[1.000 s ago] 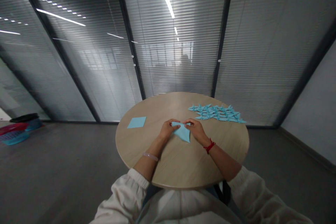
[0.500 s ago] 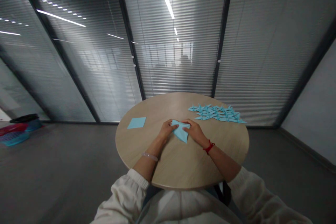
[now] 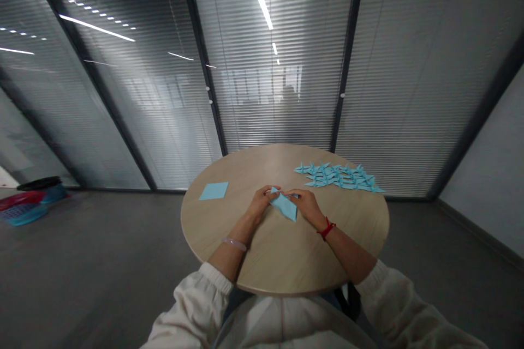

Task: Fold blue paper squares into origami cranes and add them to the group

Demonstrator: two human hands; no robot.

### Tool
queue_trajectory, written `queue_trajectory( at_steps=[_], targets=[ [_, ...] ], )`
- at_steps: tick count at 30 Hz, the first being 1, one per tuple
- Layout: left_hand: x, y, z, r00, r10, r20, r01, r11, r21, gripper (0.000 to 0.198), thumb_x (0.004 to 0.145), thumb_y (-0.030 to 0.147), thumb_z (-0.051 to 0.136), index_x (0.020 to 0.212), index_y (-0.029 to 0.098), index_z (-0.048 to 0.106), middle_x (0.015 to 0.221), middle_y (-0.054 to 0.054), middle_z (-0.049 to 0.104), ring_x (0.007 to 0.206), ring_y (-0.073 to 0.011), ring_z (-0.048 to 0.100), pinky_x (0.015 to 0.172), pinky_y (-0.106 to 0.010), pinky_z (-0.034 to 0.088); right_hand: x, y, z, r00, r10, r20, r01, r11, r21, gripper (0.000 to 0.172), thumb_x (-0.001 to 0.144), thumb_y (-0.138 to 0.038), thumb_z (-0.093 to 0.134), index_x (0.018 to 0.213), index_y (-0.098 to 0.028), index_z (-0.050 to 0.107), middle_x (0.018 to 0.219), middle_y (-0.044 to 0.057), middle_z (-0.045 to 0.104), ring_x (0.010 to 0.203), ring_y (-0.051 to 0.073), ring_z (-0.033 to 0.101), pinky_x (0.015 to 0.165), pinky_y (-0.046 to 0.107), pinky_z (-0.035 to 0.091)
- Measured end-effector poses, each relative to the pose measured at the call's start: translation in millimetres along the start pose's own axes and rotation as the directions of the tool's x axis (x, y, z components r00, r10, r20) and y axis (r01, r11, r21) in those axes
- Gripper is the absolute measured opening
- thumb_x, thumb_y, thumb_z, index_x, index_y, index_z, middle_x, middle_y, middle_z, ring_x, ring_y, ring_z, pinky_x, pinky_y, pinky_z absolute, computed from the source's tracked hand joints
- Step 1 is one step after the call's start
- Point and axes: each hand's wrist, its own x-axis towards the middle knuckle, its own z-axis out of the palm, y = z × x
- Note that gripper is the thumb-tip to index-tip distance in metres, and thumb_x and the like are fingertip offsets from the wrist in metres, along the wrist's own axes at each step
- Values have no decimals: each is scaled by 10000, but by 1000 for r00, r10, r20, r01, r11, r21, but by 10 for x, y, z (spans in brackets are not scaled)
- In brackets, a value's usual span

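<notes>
A folded piece of light blue paper (image 3: 285, 206) lies between my hands near the middle of the round wooden table (image 3: 282, 256). My left hand (image 3: 262, 202) pinches its upper left corner, fingers closed on it. My right hand (image 3: 305, 202) grips its upper right edge, fingers closed too. The paper's pointed tip faces down and to the right, towards me.
A flat light blue paper square (image 3: 213, 191) lies on the table's left side. Several folded blue paper figures (image 3: 339, 176) sit in rows at the far right. Coloured baskets (image 3: 28, 202) stand on the floor at far left. Glass walls with blinds rise behind the table.
The paper between my hands has narrowed a little as its upper edges were folded in. My hands stayed in place, fingers shifting slightly.
</notes>
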Motion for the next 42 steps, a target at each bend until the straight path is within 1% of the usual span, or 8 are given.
queue_trajectory(
  at_steps=[5,10,14,21,25,30,36,42],
  targets=[
    [3,6,4,999,41,-27,-41,999,17,406,573,352,782,875,95,693,799,-101,694,687,-161,601,682,-276,439,-8,-50,7,999,-21,34,21,1000,-6,246,786,-193,554,940,-256,735,995,25,729,896,192,660,822,319,489],
    [35,6,5,993,47,-107,-52,998,-39,432,564,398,787,856,96,681,752,-81,672,663,-149,577,670,-278,446,-14,-57,27,999,-11,48,13,999,-41,284,794,-218,546,1029,-233,705,1025,40,716,837,183,655,812,323,492],
    [27,37,21,986,51,-161,-58,998,-35,453,603,460,754,888,115,685,762,-56,646,667,-132,548,660,-262,438,2,0,34,999,-15,29,16,998,-56,263,802,-217,546,1008,-214,710,1049,63,708,939,201,649,870,335,479],
    [-28,59,103,999,7,-42,-7,1000,0,575,649,488,737,1101,155,611,938,-72,641,823,-161,588,727,-268,444,18,82,-7,997,25,-79,-36,990,-137,230,801,-211,554,947,-240,729,993,60,727,902,228,667,840,372,501],
    [-6,-6,92,1000,22,-7,-22,995,100,696,563,327,818,1176,164,531,972,-70,626,869,-174,589,737,-272,461,23,117,-25,988,39,-150,-65,983,-169,234,806,-234,556,963,-231,730,1034,76,715,939,240,662,861,387,505],
    [68,-69,-19,985,173,-27,-164,965,203,523,617,270,741,1102,157,580,868,-36,636,778,-148,578,693,-245,447,24,130,-27,985,20,-171,-44,989,-139,244,806,-243,549,974,-250,726,1050,49,712,966,230,657,885,394,507],
    [93,-50,-46,985,174,-1,-171,967,192,515,616,321,731,1080,119,634,736,-14,639,647,-124,547,612,-227,407,15,108,-26,991,18,-129,-27,997,-68,276,807,-239,543,1023,-261,714,1083,36,703,998,221,654,904,389,504],
    [85,-25,-52,967,255,-21,-242,937,252,382,655,286,693,1011,150,701,952,-79,690,845,-189,584,708,-260,431,18,80,-17,990,34,-140,-43,997,-61,252,798,-244,556,983,-255,727,1036,41,719,955,218,668,873,377,519]
  ],
)
